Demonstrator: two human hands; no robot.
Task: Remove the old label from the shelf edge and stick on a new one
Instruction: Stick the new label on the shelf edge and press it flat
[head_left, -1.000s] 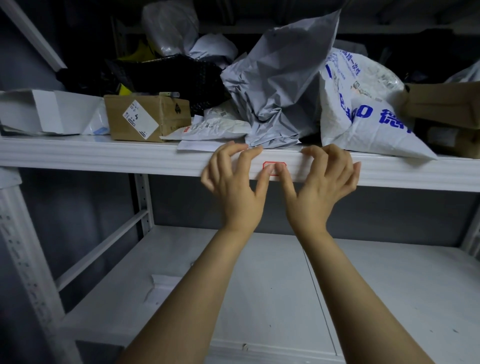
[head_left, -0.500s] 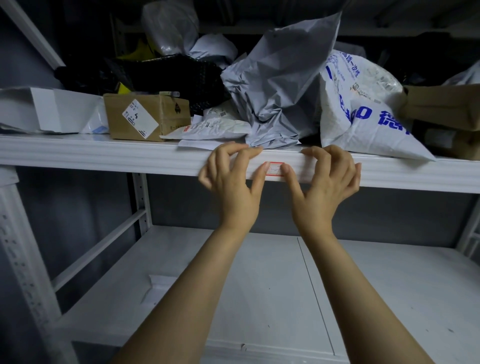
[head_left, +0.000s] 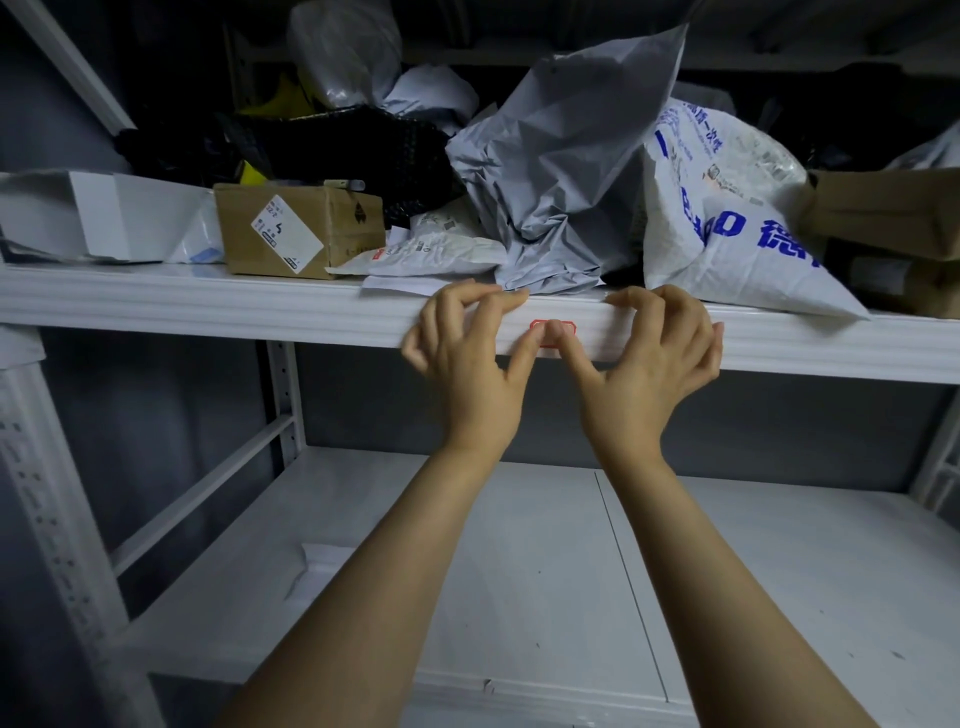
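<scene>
A small white label with a red border (head_left: 571, 329) is stuck on the front face of the white shelf edge (head_left: 208, 307). Both thumbs press side by side on the label's middle and cover most of it, so only its red corners show. My left hand (head_left: 467, 358) is just left of the label and my right hand (head_left: 652, 358) just right of it. The bent fingers of both hands rest with their tips on the top lip of the shelf edge. No other label is in view.
The shelf above the edge is crowded with a grey mailer bag (head_left: 561, 171), a white bag with blue print (head_left: 727, 228), a cardboard box (head_left: 298, 231) and brown boxes (head_left: 883, 213) at the right. A lower white shelf (head_left: 519, 545) lies under my forearms, with a paper scrap (head_left: 317, 564) on it.
My thumbs have slid together from the label's two ends onto its middle. Both hands otherwise stay at the same spot on the shelf edge.
</scene>
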